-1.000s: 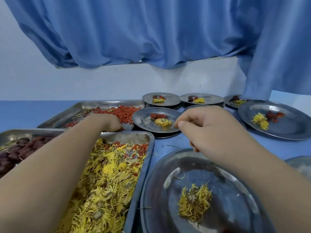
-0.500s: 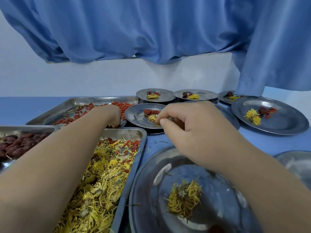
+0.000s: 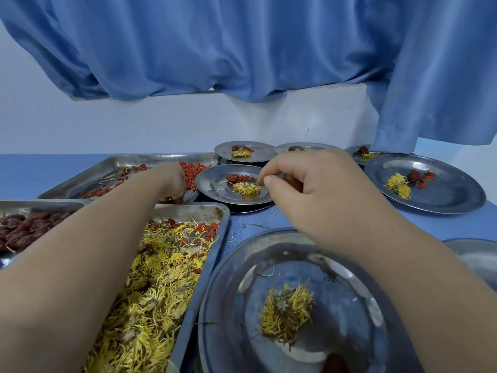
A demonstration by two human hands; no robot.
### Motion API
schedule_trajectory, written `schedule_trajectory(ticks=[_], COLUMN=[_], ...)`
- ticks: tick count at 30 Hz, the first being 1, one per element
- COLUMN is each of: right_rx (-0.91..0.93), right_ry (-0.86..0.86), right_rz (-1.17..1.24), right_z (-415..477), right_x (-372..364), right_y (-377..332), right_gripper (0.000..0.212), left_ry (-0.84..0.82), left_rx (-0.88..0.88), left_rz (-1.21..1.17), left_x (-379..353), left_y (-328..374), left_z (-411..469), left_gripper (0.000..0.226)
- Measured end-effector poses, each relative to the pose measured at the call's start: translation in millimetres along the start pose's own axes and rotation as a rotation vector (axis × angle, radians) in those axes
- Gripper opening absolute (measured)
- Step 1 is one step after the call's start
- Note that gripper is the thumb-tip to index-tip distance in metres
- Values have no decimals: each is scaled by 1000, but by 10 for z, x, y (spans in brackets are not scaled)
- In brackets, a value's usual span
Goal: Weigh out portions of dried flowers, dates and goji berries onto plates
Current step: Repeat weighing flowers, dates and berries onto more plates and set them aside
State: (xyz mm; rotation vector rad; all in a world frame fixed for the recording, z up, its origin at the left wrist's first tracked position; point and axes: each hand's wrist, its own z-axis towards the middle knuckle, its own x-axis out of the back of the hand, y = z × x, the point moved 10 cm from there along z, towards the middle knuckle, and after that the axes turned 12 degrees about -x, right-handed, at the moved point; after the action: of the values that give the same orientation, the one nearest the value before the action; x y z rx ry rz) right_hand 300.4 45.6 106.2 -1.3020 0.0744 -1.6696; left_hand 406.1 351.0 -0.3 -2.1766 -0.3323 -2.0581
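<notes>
Dates (image 3: 24,230) filled the far-left tray (image 3: 40,203). Dried flowers (image 3: 166,278) filled the near tray (image 3: 216,238). The left hand (image 3: 169,181) lay among the goji berries (image 3: 196,168), its grip hidden. The right hand (image 3: 309,189), fingers curled round a dark piece (image 3: 293,181), hovered over a small plate (image 3: 212,184).

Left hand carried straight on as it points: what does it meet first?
Probably the red goji berries in the far rectangular steel tray, just beyond the left hand; depth is unclear.

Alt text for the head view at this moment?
A person's left hand reaches into a steel tray of red goji berries while the right hand, loosely curled, hovers beyond a round steel plate holding a dried yellow flower. Filled plates sit behind.
</notes>
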Motion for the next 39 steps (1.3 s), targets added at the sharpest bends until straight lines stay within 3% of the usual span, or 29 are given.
schedule_trajectory(ticks=[17, 21, 31, 39], right_rx=[14, 31, 10, -4], right_ry=[10, 8, 61, 159], right_rz=[-22, -35, 33, 45], right_z=[7, 1, -4, -47], right_x=[17, 18, 175, 501], right_y=[-9, -32, -3, -85], right_gripper=[19, 21, 21, 18], left_ry=[191, 195, 139, -118], left_rx=[-14, 9, -149, -417], left_rz=[-479, -784, -1371, -1506], left_x=[-44, -47, 242, 434], left_y=[-365, -457, -30, 1111], left_z=[-36, -49, -436, -1232], left_gripper=[15, 19, 26, 20])
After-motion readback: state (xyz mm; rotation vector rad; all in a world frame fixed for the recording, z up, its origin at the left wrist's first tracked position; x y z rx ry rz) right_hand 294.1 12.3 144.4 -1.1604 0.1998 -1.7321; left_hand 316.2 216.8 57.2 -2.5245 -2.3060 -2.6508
